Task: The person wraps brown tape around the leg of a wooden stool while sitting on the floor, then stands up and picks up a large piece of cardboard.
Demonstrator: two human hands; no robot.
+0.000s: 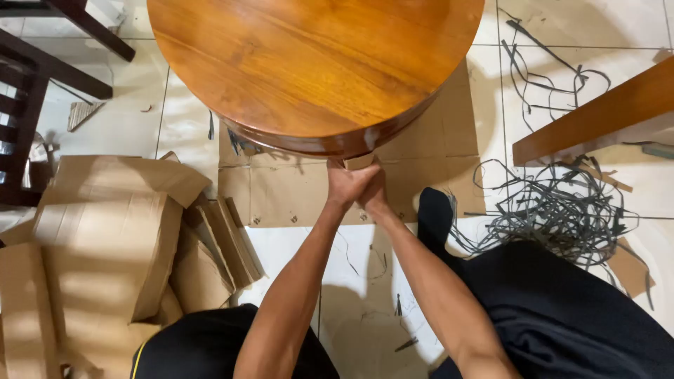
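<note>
Two hands meet just under the edge of the round table [309,63]. The left hand [345,184] and the right hand [373,191] press close together, touching each other. Both are curled shut on a small card piece [359,162] that sticks up between them, right against the dark table rim. The table top is shiny orange-brown wood, and it fills the top middle of the view.

Under the table lies a flat card sheet [295,189] on the white tile floor [179,119]. The hands are over this sheet. To the left sits a pile of bent boxes [105,238]. To the right lies a messy heap of grey straps [562,210], near a wood plank [597,116]. A dark chair [24,112] stands at the far left. The person's knees in black cloth are at the bottom.
</note>
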